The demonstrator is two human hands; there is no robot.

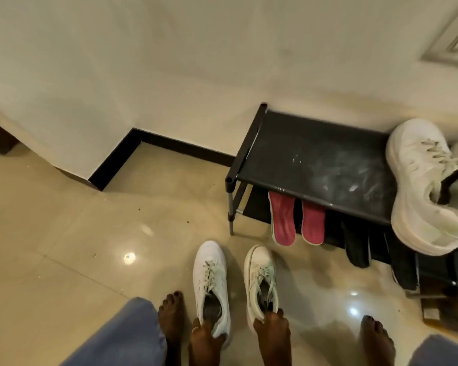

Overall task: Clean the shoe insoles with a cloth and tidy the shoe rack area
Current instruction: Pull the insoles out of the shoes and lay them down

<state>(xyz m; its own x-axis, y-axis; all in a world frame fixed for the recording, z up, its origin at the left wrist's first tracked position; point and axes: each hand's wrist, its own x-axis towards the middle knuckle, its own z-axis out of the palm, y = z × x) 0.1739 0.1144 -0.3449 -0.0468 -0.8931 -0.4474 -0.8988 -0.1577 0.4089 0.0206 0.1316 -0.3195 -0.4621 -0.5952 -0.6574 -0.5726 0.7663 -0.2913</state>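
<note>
On the floor (64, 233) before the rack (315, 159), my remote feed shows the left hand (204, 339) clasping the heel of the left sneaker (209, 273) and the right hand (271, 331) clasping the heel of the right sneaker (259, 276). Both shoes stand flat, toes toward the rack. Two pink insoles (282, 220) lean upright against the lower shelf, near dark insoles (354, 244); a white pair (423, 186) sits on the dusty top shelf at its right end.
</note>
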